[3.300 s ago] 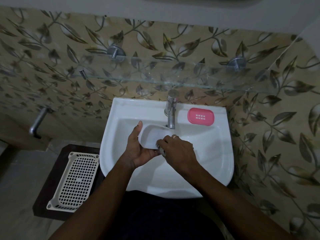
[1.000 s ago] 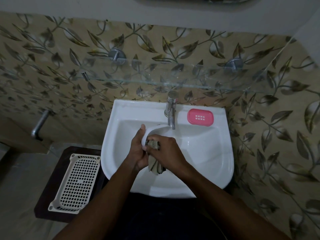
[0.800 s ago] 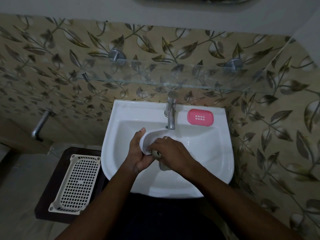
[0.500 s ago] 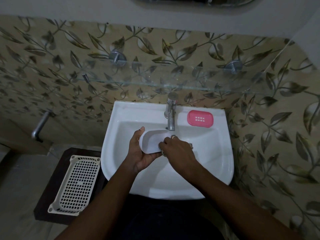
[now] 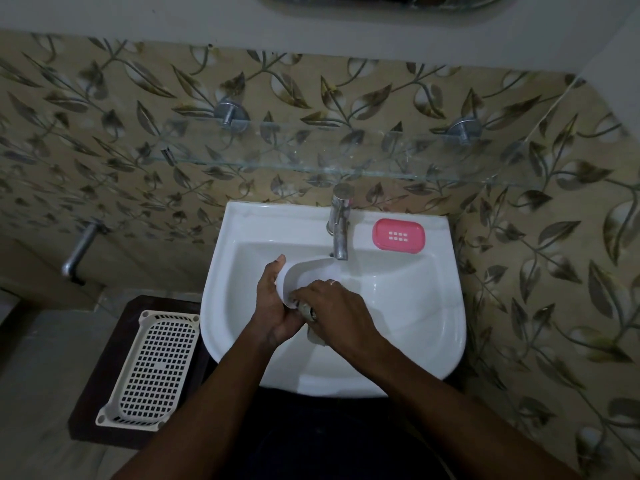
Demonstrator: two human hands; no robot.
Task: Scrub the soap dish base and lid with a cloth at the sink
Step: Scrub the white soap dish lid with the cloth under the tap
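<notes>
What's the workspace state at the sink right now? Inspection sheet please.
Surface: white sink, tap at its back rim.
Job's things: white soap dish piece held over the bowl; cloth at its near end; pink slotted soap dish piece flat on the rim, right of the tap.
Clutter: cream perforated basket on dark stool, left of the sink.
Grippers: left hand grips the white piece; right hand holds the cloth.
Cables: nothing seen.
Surroundings: glass shelf, leaf-patterned tiles, metal wall tap.
</notes>
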